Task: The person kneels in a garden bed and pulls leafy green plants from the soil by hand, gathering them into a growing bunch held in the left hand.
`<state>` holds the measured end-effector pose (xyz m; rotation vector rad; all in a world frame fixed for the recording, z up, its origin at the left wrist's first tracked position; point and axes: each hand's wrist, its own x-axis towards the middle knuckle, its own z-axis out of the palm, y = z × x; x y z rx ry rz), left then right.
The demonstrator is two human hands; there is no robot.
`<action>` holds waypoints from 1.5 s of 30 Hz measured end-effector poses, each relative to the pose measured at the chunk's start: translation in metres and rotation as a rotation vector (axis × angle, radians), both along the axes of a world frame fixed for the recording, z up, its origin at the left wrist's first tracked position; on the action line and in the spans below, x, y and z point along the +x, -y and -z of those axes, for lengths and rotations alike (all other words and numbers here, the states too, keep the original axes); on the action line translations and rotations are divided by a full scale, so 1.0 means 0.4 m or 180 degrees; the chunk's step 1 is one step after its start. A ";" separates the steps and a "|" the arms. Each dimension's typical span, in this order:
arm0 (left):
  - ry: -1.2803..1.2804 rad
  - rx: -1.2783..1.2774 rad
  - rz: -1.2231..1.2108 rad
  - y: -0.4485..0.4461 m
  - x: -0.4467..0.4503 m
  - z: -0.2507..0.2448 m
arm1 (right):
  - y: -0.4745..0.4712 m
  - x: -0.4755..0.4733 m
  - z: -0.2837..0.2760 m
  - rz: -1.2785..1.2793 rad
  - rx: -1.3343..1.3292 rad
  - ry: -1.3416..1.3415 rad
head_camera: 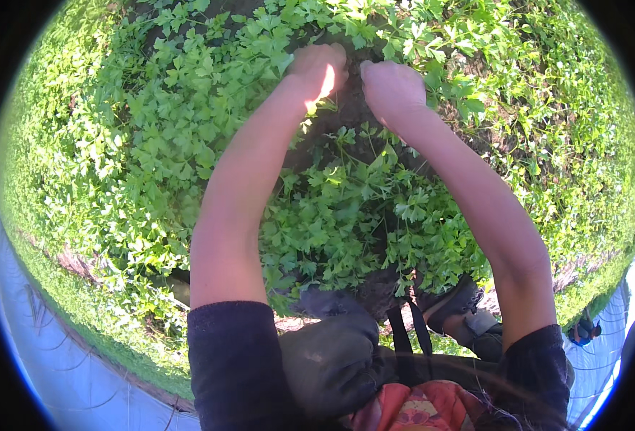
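Both arms reach forward over a dense bed of leafy green plants (344, 188) that look like flat-leaf parsley or celery. At the far side, my left hand (319, 69) is bent down among the stems, with its fingertips hidden. A short gap to its right, my right hand (394, 89) hangs with curled fingers above the dark soil (352, 102). Leaves press close around both hands. Whether either one grips a stem or a weed cannot be made out.
My bent knee (328, 361) and a shoe (455, 304) border the near side of the bed, with black straps (410, 328) hanging between. Pale plastic sheeting (69, 372) curves along the lower left. Another person (584, 329) is far off at the right.
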<state>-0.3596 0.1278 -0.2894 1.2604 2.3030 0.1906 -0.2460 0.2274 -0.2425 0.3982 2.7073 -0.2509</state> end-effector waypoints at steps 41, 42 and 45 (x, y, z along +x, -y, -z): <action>-0.0094 0.0491 0.0291 0.059 0.046 0.017 | -0.041 -0.113 0.159 0.1928 -0.1781 0.0419; -0.0053 0.0505 0.0119 0.057 0.043 0.017 | -0.032 -0.120 0.137 0.2327 -0.1877 0.0333; 0.0031 0.0194 -0.0068 0.054 0.048 0.012 | -0.046 -0.127 0.153 0.1640 -0.1602 0.0702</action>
